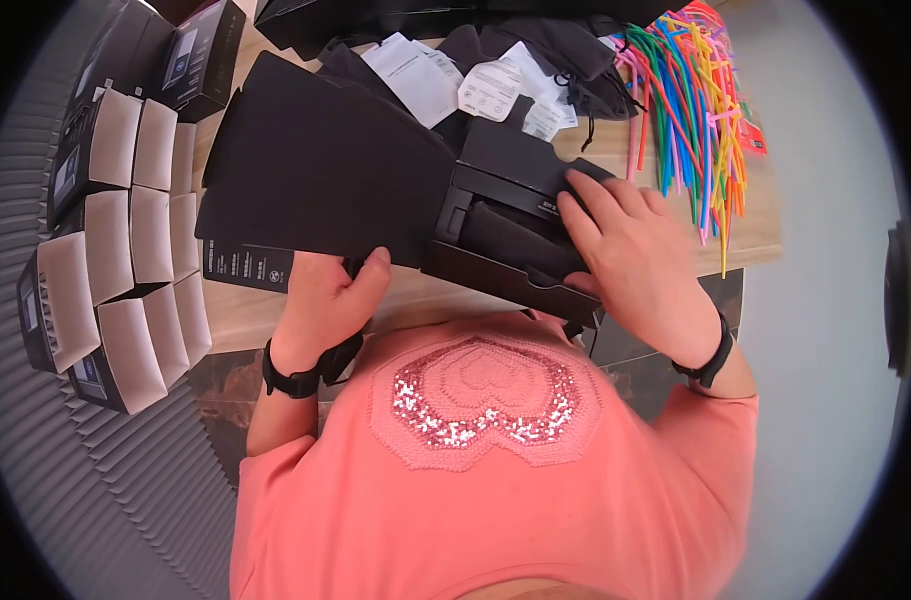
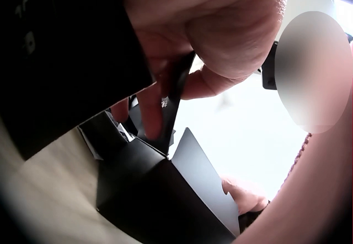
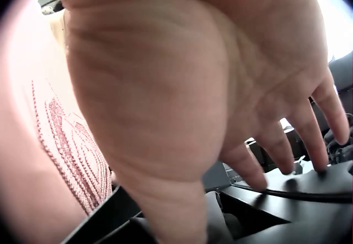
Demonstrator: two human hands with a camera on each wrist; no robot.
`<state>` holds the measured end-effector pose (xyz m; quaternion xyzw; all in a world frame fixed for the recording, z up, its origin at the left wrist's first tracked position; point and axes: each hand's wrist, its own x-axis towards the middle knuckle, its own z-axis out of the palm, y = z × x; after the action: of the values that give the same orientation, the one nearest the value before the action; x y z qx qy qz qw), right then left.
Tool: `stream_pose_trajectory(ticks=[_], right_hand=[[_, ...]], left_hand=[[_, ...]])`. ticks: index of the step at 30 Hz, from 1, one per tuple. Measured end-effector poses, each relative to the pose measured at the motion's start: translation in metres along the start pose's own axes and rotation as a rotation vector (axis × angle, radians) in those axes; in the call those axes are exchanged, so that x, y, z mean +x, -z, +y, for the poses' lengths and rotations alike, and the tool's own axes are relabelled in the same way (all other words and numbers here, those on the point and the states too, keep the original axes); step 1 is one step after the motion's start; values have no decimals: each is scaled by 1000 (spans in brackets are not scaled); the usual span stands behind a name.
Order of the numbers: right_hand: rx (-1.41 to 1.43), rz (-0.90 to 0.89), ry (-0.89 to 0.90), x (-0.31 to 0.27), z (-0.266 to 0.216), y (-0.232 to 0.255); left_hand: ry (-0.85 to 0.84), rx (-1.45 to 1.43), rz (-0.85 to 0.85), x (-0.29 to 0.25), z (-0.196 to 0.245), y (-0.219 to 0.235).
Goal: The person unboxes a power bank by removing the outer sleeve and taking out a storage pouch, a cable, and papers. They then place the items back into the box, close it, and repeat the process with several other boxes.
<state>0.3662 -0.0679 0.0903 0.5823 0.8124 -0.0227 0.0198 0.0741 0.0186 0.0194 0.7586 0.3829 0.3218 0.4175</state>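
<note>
Head view, closest in: pink top (image 1: 486, 520) with a sequined motif, facing the table (image 1: 761, 225).
Left hand (image 1: 331, 295): pinches the near edge of the lid (image 1: 326, 160); by the left wrist view, fingers pass behind a panel, thumb on its other side.
Right hand (image 1: 636, 250): fingers spread and nearly straight, tips resting on the inner flap (image 1: 516, 155), thumb down by the near wall; nothing is gripped that I can see.
Black box (image 1: 506, 285): between the hands at the table's near side, lid folded out leftward, a dark bundle (image 1: 516, 235) lying in its compartment.
Handling: the card looks stiff but light, apt to crease at thin flaps and perhaps slide under smooth fingers; the bundle seems soft outside, its weight untold.
Where to hold: side walls for the box, outer edge for the lid, the bundle round its middle.
Behind the box: dark pouches (image 1: 576, 50), white leaflets (image 1: 411, 75), and coloured straws (image 1: 691, 130) to the right.
Far left: stacked boxes (image 1: 111, 240) with pale ends.
Top edge: a large dark container (image 1: 456, 15), cut off by the view.
</note>
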Motion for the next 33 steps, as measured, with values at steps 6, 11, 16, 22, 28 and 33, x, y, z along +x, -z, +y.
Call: stream_pose_trajectory(ticks=[6,11,16,22,28,33], right_hand=[[105,-39,60,16,0,-18],[35,56,110,17,-1,-22],[-39,223,157,22,-9,-27],[107,105,165,21,1,-35],[320,-2,278,26,15,-34],[720,42,193,32,31,4]], left_hand=[[3,104,-36,5,3,3],[-160,91,43,9,1,-1],[-36,94,9,4,-1,2],[-15,42,23,4,-1,-1],[-9,10,36,2,-5,-1],[-66,42,51,1,-4,-2]])
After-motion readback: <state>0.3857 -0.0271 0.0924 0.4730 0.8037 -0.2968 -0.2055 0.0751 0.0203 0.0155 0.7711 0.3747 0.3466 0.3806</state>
